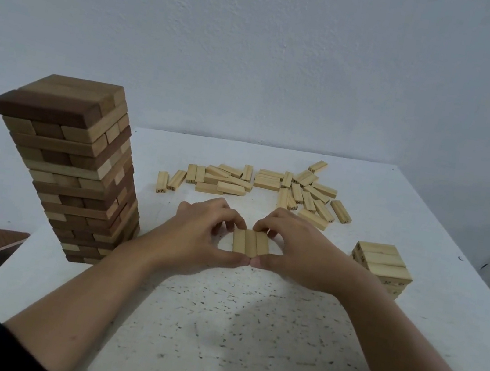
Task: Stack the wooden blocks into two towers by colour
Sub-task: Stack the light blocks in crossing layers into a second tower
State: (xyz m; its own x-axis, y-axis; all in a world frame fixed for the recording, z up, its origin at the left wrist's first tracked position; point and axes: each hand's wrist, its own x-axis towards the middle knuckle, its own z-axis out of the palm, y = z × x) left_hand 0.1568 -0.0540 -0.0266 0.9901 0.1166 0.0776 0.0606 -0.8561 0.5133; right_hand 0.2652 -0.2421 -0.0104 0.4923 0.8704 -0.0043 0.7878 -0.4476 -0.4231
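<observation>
I see tall brown tower (64, 163) well left of 3-block row (250, 242). L hand (203, 236) pinches row's left side, R hand (294, 251) its right, thumbs touching at near end. Behind row lie loose pale blocks (256, 184); short pale stack (380, 264) stands to its right.

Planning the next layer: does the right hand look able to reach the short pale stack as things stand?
Probably yes: the short pale stack stands close beside the right hand, nothing between them, though it and the left hand pinch the three-block row.
</observation>
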